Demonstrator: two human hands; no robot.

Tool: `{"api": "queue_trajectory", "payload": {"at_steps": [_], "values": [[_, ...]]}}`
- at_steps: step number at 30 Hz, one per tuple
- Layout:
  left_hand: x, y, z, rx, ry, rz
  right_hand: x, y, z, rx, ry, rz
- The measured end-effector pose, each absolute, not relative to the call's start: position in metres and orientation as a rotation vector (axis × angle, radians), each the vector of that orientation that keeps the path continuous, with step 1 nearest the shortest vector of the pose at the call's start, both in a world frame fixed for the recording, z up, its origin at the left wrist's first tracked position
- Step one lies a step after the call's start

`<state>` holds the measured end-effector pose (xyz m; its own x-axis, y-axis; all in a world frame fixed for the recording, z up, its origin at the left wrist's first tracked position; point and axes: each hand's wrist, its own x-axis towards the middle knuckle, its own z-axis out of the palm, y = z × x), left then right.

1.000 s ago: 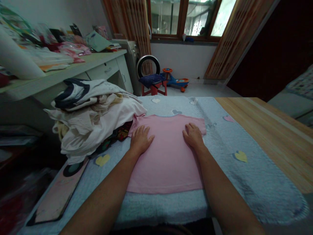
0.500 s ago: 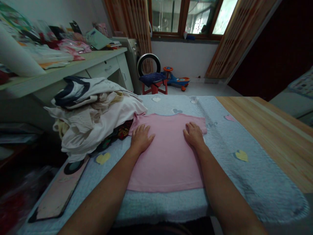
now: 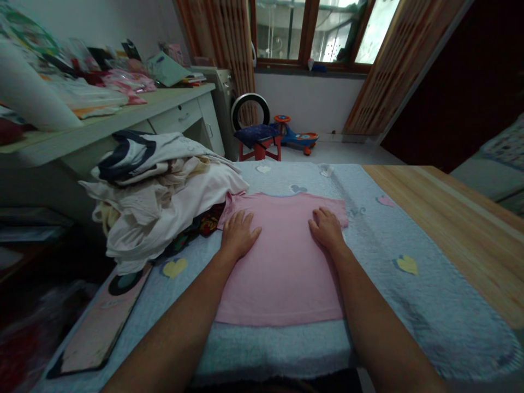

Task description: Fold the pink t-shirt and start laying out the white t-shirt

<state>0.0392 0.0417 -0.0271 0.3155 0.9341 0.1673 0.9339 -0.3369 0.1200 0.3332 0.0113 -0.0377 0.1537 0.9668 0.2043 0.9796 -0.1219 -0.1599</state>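
A pink short-sleeved T-shirt (image 3: pixel 284 267) lies spread flat, its neckline facing away from me and its hem towards me. My left hand (image 3: pixel 238 234) rests palm down on the shirt's left side below the sleeve, with the thumb pointing inward. On the opposite side, my right hand (image 3: pixel 327 228) lies on the cloth near the right sleeve, fingers slightly bent and apart. Neither hand grasps the fabric. Beneath the shirt is a light blue quilted cover (image 3: pixel 376 284) with heart patches.
A heap of white and beige clothes (image 3: pixel 164 202) sits at the left, beside a long pinkish flat board (image 3: pixel 104 322). Bare wood (image 3: pixel 462 229) shows at the right. Farther off are a cluttered desk (image 3: pixel 172 103), a red stool (image 3: pixel 262 150) and a blue ride-on toy (image 3: pixel 298 136).
The whole view has shifted slightly, so everything sits a little lower. Both hands keep their places on the pink T-shirt.
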Motion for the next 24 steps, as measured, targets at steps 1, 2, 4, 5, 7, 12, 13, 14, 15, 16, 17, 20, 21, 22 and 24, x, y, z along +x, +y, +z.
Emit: {"api": "queue_trajectory", "payload": {"at_steps": [1, 2, 4, 5, 7, 12, 13, 14, 15, 16, 17, 20, 21, 22, 24], "values": [[0.0391, 0.0417, -0.0273, 2.549, 1.810, 0.326, 0.3333, 0.0114, -0.0379, -2.177, -1.894, -0.078], [0.0390, 0.0417, -0.0275, 2.548, 1.811, 0.326, 0.3335, 0.0115, -0.0383, -2.176, -1.895, -0.083], [0.0390, 0.0415, -0.0276, 2.545, 1.811, 0.327, 0.3339, 0.0116, -0.0390, -2.178, -1.895, -0.092], [0.0390, 0.0414, -0.0276, 2.544, 1.810, 0.328, 0.3341, 0.0116, -0.0393, -2.179, -1.895, -0.094], [0.0390, 0.0412, -0.0273, 2.543, 1.809, 0.332, 0.3344, 0.0115, -0.0396, -2.181, -1.894, -0.093], [0.0395, 0.0410, -0.0264, 2.533, 1.812, 0.309, 0.3344, 0.0119, -0.0400, -2.178, -1.891, -0.084], [0.0396, 0.0411, -0.0262, 2.532, 1.814, 0.303, 0.3345, 0.0121, -0.0404, -2.177, -1.889, -0.084], [0.0396, 0.0412, -0.0261, 2.531, 1.815, 0.300, 0.3346, 0.0123, -0.0408, -2.177, -1.887, -0.084], [0.0396, 0.0413, -0.0260, 2.531, 1.816, 0.297, 0.3347, 0.0125, -0.0414, -2.175, -1.885, -0.084], [0.0394, 0.0415, -0.0261, 2.531, 1.815, 0.297, 0.3350, 0.0126, -0.0419, -2.173, -1.883, -0.085], [0.0393, 0.0417, -0.0264, 2.533, 1.812, 0.299, 0.3354, 0.0127, -0.0423, -2.167, -1.883, -0.085], [0.0384, 0.0424, -0.0278, 2.533, 1.805, 0.320, 0.3367, 0.0127, -0.0429, -2.123, -1.885, -0.082], [0.0381, 0.0427, -0.0284, 2.532, 1.804, 0.328, 0.3369, 0.0127, -0.0429, -2.092, -1.893, -0.080], [0.0378, 0.0429, -0.0289, 2.530, 1.803, 0.337, 0.3369, 0.0129, -0.0427, -2.050, -1.907, -0.076], [0.0375, 0.0431, -0.0293, 2.526, 1.801, 0.351, 0.3360, 0.0136, -0.0425, -1.948, -1.951, -0.055]]}}
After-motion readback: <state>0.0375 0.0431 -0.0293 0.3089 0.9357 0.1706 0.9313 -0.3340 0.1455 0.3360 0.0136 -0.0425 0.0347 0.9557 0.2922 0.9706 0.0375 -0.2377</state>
